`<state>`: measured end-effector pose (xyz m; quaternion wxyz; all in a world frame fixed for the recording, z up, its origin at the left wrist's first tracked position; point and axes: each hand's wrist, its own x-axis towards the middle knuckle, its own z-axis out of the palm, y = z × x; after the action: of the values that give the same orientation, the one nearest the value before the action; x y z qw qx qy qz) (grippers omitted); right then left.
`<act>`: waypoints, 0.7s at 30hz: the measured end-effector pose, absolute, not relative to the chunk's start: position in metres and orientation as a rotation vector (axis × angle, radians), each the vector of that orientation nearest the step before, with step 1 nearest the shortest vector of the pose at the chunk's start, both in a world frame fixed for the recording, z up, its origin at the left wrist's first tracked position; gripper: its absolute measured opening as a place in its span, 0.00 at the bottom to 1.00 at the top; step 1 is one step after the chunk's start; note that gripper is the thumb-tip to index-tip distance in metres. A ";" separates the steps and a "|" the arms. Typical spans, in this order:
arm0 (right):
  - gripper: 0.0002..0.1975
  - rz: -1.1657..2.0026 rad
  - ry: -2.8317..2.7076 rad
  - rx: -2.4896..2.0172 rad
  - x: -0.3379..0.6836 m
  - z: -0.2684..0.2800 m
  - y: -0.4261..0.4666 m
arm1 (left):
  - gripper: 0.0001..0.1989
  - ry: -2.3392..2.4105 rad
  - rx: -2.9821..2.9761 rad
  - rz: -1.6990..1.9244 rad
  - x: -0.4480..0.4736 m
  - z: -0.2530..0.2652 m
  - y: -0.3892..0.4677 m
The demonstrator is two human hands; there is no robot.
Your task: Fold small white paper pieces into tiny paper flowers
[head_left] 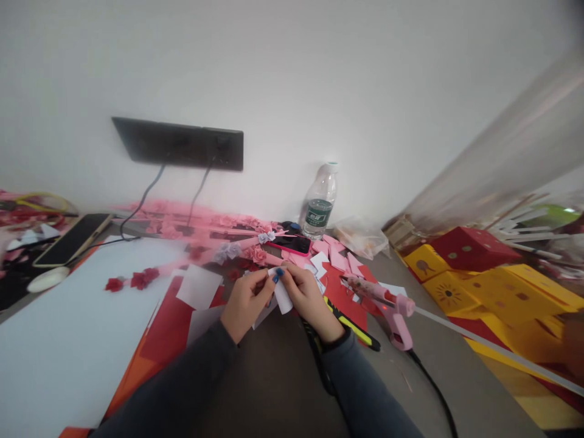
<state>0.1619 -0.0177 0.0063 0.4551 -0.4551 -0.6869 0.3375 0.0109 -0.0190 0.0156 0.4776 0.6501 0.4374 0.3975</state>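
My left hand (pixel 247 302) and my right hand (pixel 306 299) meet over the middle of the table, thumbs side by side. Between them they pinch a small piece of white paper (pixel 283 298), whose lower part hangs down below the fingers and looks curled or folded. Under and beside my left hand lie a white paper square (pixel 199 286) and red paper (pixel 168 328). A yellow and black utility knife (pixel 353 327) rests just right of my right wrist. Farther right stands a pink glue gun (pixel 387 307) with a glue stick in its back.
A water bottle (pixel 319 204) stands by the wall beside a phone (pixel 292 244). Paper flowers (pixel 228 250) lie behind my hands. Large white paper (pixel 68 347) covers the left side. Yellow boxes (pixel 511 298) stand right. The glue gun's black cord (pixel 433 389) runs forward.
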 end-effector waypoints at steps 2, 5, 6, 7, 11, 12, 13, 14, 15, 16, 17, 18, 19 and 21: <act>0.23 0.816 -1.678 -1.140 0.162 0.006 -0.016 | 0.18 1.029 1.539 0.937 0.013 0.016 -0.021; 0.24 0.798 -1.590 -1.177 0.163 0.004 -0.015 | 0.17 0.968 1.510 0.849 0.015 0.018 -0.024; 0.25 0.793 -1.557 -1.186 0.163 0.003 -0.014 | 0.16 0.956 1.510 0.822 0.016 0.018 -0.025; 0.25 0.793 -1.533 -1.190 0.163 0.003 -0.014 | 0.16 0.948 1.512 0.801 0.016 0.018 -0.026; 0.26 0.799 -1.535 -1.195 0.163 0.000 -0.014 | 0.15 0.924 1.506 0.793 0.015 0.019 -0.026; 0.26 0.800 -1.540 -1.196 0.163 0.000 -0.013 | 0.14 0.918 1.489 0.790 0.015 0.019 -0.026; 0.26 0.793 -1.531 -1.199 0.163 0.000 -0.013 | 0.14 0.907 1.463 0.770 0.015 0.019 -0.027; 0.26 0.777 -1.505 -1.206 0.163 0.000 -0.012 | 0.13 0.891 1.430 0.726 0.016 0.019 -0.028; 0.26 0.757 -1.470 -1.216 0.164 0.000 -0.011 | 0.12 0.868 1.396 0.666 0.017 0.019 -0.029; 0.26 0.727 -1.419 -1.233 0.165 0.000 -0.010 | 0.12 0.841 1.363 0.589 0.018 0.019 -0.031; 0.25 0.701 -1.376 -1.252 0.166 0.000 -0.010 | 0.12 0.810 1.338 0.512 0.019 0.019 -0.032; 0.25 0.686 -1.356 -1.264 0.167 0.000 -0.009 | 0.13 0.795 1.324 0.489 0.020 0.019 -0.033; 0.25 0.672 -1.355 -1.267 0.168 0.000 -0.008 | 0.14 0.800 1.316 0.502 0.020 0.020 -0.034; 0.25 0.653 -1.369 -1.258 0.169 0.000 -0.007 | 0.17 0.814 1.327 0.544 0.019 0.021 -0.032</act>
<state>0.1686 -0.0073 0.0002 0.5526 -0.5322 -0.5789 0.2763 0.0194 -0.0325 0.0210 0.6789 0.5908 0.3626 0.2420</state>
